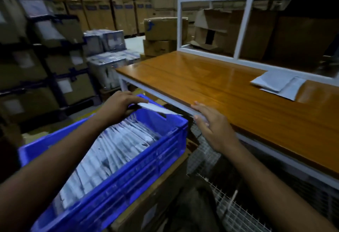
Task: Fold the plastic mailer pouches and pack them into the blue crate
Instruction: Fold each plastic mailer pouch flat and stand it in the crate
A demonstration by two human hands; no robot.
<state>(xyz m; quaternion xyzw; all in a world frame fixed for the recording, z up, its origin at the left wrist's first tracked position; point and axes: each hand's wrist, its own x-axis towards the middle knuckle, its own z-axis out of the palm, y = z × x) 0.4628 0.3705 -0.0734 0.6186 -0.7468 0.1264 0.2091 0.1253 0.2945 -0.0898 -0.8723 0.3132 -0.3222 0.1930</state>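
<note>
— What is standing behind the wooden table (211,83)?
— A white shelf frame (244,24) is holding cardboard boxes (256,35); more cartons (163,35) are sitting stacked at left, beside wrapped bundles (108,51).

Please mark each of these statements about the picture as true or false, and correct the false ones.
1. The left hand holds a folded pouch at the far end of the blue crate. True.
2. The blue crate is empty. False: rows of packed pouches fill it.
3. The right hand grips a pouch. False: it rests open on the front edge of the wooden table, holding nothing.
4. Flat pouches lie on the table, towards its right. True.
5. The table stands to the left of the crate. False: it is to the right.
</note>
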